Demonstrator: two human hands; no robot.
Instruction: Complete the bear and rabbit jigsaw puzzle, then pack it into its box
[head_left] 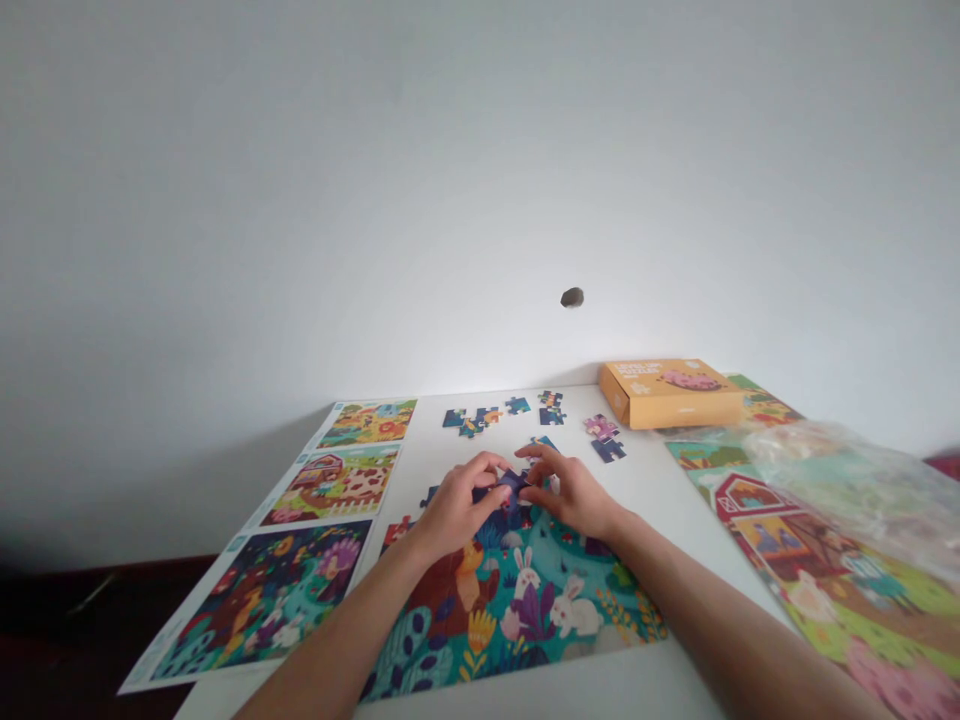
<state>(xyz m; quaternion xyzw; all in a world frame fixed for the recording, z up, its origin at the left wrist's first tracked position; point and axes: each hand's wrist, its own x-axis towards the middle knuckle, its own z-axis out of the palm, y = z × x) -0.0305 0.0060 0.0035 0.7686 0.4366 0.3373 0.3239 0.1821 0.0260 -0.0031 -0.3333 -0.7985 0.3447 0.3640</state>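
A partly joined jigsaw puzzle (517, 600) with white rabbits and a fox lies in front of me on the white table. At its far edge, my left hand (466, 498) is closed, with thumb and fingertips on a dark blue puzzle piece (513, 482). My right hand (568, 492) meets it from the other side, its thumb and finger bent around the same piece. The fingers partly hide that piece, so whether it is locked into its neighbours cannot be seen. Just beyond the right fingers lies another loose piece (543, 442).
Loose pieces (480, 420) and a pink-and-blue pair (604, 438) lie farther back. An orange puzzle box (682, 405) stands near the wall. On the left is a picture sheet (330, 488); on the right, a farm picture (817, 570) under a clear plastic bag (862, 490).
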